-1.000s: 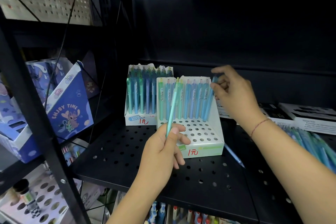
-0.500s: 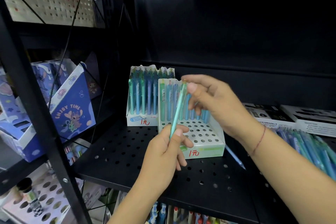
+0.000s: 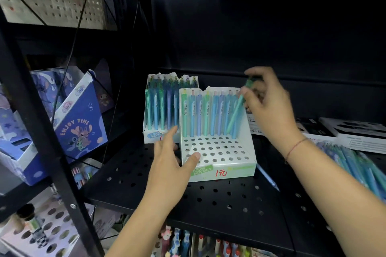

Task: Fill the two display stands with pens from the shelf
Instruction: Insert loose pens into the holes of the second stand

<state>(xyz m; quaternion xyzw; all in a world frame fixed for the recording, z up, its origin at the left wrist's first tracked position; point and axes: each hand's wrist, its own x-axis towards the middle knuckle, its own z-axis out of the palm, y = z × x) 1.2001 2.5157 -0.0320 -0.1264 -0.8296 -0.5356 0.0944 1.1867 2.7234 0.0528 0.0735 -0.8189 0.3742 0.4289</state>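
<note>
Head view: right hand (image 3: pixel 269 106) pinches teal pen (image 3: pixel 236 115) near top, tilted, tip at right end of back row of front stand (image 3: pixel 229 171), frame centre. Left hand (image 3: pixel 173 165) spread, thumb on stand's left edge. Step, likely: seating pen. Next: straighten, press into hole; more loose pens (image 3: pixel 359 165) lie at right.

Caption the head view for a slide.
Right hand holds a tilted green pen at the back row of the front stand; left hand rests on its left edge.
</note>
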